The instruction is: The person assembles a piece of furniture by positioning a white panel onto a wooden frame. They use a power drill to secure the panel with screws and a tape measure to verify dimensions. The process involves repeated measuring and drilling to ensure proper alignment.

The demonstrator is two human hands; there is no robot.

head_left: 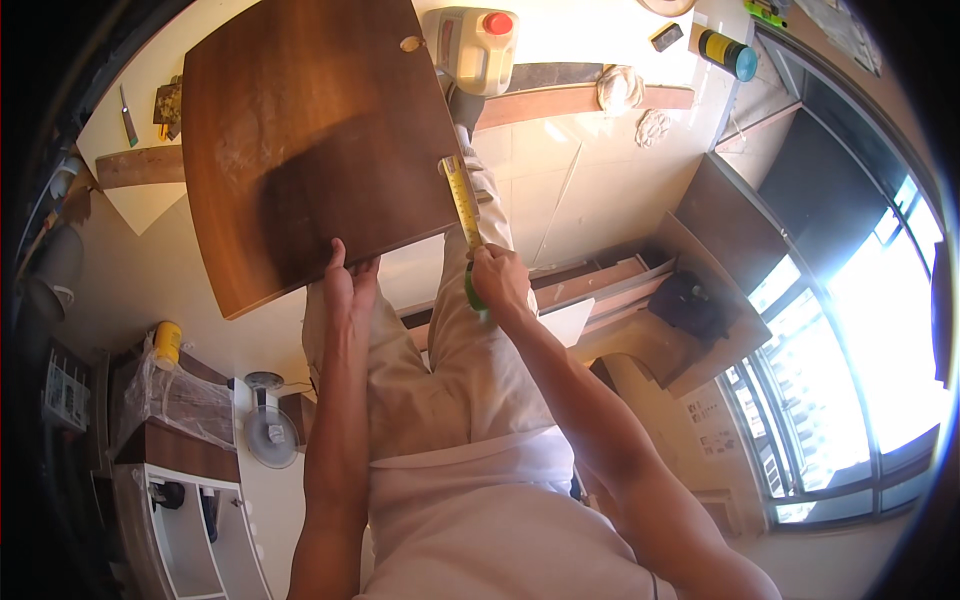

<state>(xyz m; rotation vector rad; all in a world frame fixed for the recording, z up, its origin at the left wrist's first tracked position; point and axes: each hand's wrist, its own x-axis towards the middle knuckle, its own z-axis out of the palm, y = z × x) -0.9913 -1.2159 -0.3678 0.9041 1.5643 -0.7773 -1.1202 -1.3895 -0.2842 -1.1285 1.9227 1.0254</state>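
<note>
A brown wood-grain panel [310, 150] fills the upper left, tilted in front of my legs. It has a round hole near its far right corner and a notch-like hole at its right edge. At its near edge my left hand [350, 292] grips the board, thumb against the face; its other fingers are partly hidden. My right hand [500, 280] is closed around a green tape measure [474, 288], just off the panel's near right corner. The drawn-out yellow tape blade [461, 195] runs along the panel's right edge, up to the edge hole.
Beyond the panel stand a beige jug [478, 55] with a red cap and a black-and-teal cylinder [727, 55]. A wooden strip [560, 103] lies on the pale work surface. Wooden boards and a dark bag [690, 304] are at right, a fan [271, 436] at lower left.
</note>
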